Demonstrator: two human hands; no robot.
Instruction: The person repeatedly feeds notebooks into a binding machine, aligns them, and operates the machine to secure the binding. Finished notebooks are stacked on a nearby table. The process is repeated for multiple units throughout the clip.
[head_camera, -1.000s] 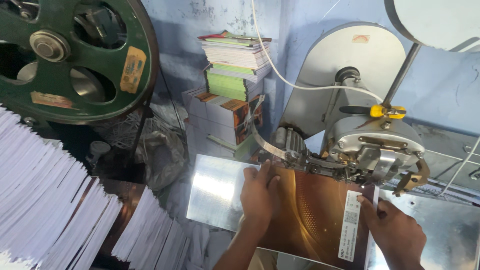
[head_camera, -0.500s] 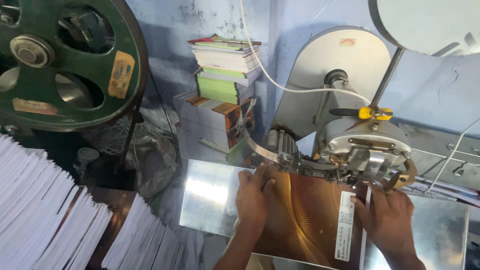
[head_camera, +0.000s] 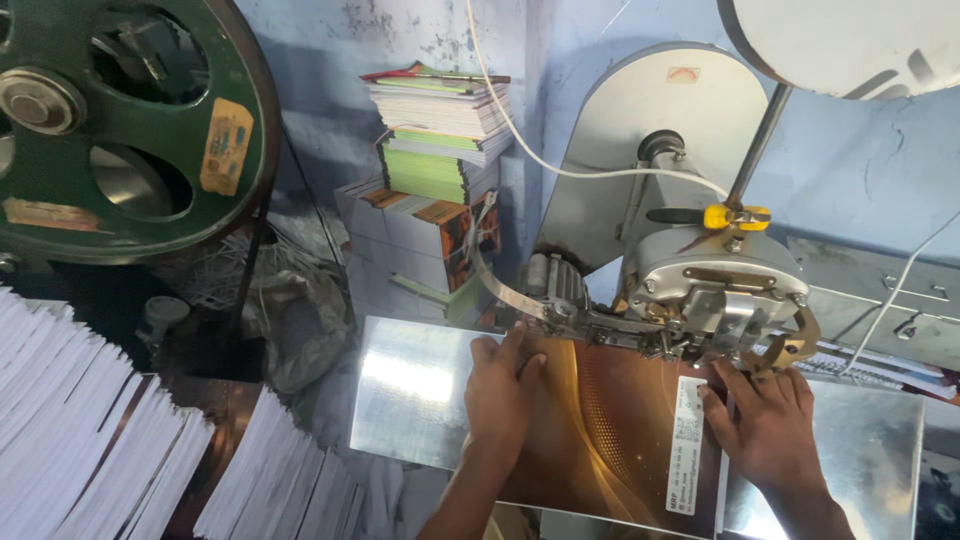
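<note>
Blue walls, a green flywheel (head_camera: 110, 120) behind. On the steel machine table (head_camera: 410, 400), a brown booklet (head_camera: 610, 430) lies under the stitching head (head_camera: 715, 290) (far edge). Left hand (head_camera: 500, 400) and right hand (head_camera: 765, 430) press flat, fingers spread, grasping nothing — stitching seems underway; steady alignment matters next.

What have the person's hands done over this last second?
The right hand slid in from the edge onto the glossy brown booklet cover, nearer the grey stitching machine head. The left hand stayed flat on it; nothing was picked up or released.
</note>
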